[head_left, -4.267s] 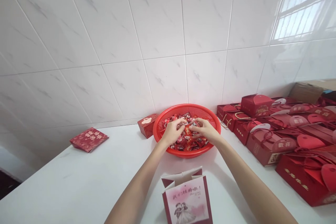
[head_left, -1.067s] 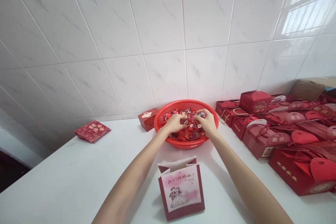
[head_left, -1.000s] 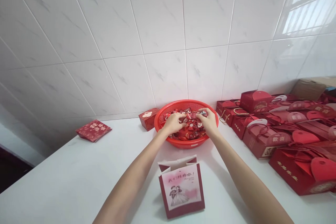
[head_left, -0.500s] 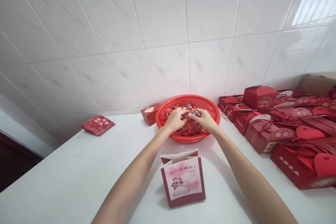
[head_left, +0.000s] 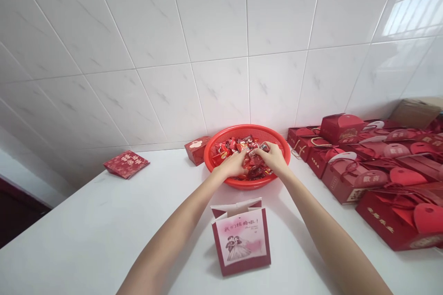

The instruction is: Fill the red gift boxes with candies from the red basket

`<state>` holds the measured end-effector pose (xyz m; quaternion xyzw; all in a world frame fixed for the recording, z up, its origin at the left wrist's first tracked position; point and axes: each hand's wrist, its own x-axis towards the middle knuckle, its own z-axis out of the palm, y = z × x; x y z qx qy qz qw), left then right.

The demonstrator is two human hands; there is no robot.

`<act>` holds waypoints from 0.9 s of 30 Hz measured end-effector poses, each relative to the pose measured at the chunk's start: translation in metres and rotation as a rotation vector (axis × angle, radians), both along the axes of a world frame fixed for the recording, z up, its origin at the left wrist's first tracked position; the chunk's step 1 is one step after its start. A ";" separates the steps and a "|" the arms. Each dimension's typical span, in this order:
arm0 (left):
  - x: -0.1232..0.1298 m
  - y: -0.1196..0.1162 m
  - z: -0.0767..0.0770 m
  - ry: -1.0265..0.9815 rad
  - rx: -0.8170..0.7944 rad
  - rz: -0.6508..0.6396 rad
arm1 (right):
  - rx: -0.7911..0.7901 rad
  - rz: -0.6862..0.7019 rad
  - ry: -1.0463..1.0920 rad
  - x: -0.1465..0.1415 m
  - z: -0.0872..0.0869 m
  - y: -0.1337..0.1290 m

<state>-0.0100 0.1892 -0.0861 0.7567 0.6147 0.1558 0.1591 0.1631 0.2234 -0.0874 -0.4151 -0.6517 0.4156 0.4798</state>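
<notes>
Wrapped candies [head_left: 235, 144], mostly red, fill a red plastic colander [head_left: 212, 136]. My left hand [head_left: 232, 165] reaches over its near rim, fingers drawn together among the candies; what they grip is hidden. Beside it, my right hand [head_left: 274, 158] is closed on a wrapped candy [head_left: 264, 147], held between thumb and fingers. Between my forearms stands a dark red paper gift box [head_left: 241, 242], its top open and a pink card with a drawn wedding couple on its front.
A small red box [head_left: 197, 150] lies against the colander's left side. Further left is a flattish patterned red box [head_left: 127, 164]. Rows of red gift boxes [head_left: 355, 179] crowd the right of the white table [head_left: 138, 221]. A tiled wall [head_left: 221, 97] rises behind.
My left hand has shifted slightly down and toward me, uncovering more candies. My right hand has stayed nearly in place over the colander. The gift box has not moved.
</notes>
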 end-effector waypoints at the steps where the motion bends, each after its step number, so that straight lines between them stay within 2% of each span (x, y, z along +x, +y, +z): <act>1: -0.001 0.001 -0.002 0.001 -0.049 -0.011 | -0.015 0.012 0.033 0.000 0.001 0.000; 5: -0.003 0.004 -0.007 -0.018 -0.216 -0.078 | -0.078 0.077 0.157 0.001 0.007 -0.005; 8: -0.003 0.004 -0.008 -0.067 -0.262 -0.095 | -0.117 0.103 0.221 0.002 0.012 -0.010; 11: -0.003 0.002 -0.005 -0.158 -0.227 -0.077 | -0.136 0.104 0.282 0.002 0.016 -0.012; 13: -0.003 0.000 -0.001 -0.262 -0.136 -0.047 | -0.148 0.101 0.332 0.002 0.018 -0.013; 17: -0.001 -0.008 0.015 -0.554 0.113 0.018 | -0.181 0.114 0.442 0.002 0.025 -0.013; 19: -0.001 -0.016 0.026 -0.695 0.182 0.024 | -0.188 0.134 0.481 0.003 0.031 -0.016; 23: -0.006 -0.042 0.048 -0.881 0.205 0.020 | -0.204 0.239 0.557 0.006 0.049 -0.029; 27: -0.008 -0.079 0.067 -1.199 0.094 0.034 | -0.193 0.424 0.534 0.006 0.063 -0.052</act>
